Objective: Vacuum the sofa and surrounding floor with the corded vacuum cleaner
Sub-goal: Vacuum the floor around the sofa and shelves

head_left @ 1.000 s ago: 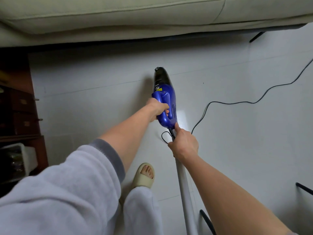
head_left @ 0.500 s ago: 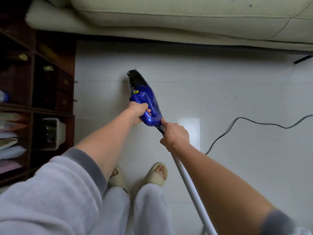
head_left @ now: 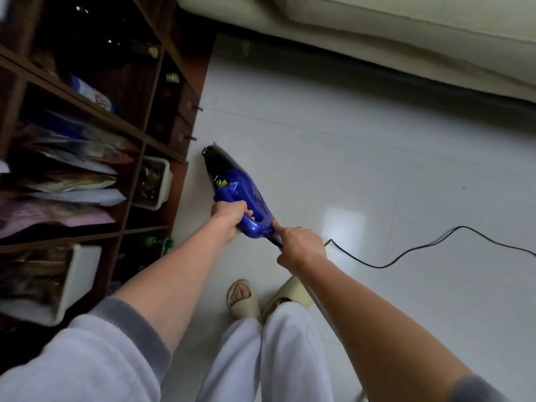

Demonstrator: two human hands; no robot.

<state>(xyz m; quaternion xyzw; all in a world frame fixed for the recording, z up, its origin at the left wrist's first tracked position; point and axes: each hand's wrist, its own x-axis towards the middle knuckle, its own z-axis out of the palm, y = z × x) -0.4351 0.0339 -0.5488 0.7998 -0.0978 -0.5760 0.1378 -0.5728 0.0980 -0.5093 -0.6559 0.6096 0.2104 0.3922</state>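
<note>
The blue vacuum cleaner (head_left: 240, 195) was gripped at its handle by the left hand (head_left: 229, 219); the right hand (head_left: 301, 248) clasped the pale tube (head_left: 322, 309). The cord (head_left: 420, 248) was best kept clear, right of the strokes.

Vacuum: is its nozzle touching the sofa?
No, the vacuum points at the floor beside the shelf, apart from the sofa.

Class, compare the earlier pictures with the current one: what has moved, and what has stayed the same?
The blue vacuum has swung left, away from the sofa, and its nozzle now points at the floor beside the wooden shelf. The cord trails behind on the right. Unchanged: the left hand grips the handle and the right hand holds the white tube behind it.
</note>
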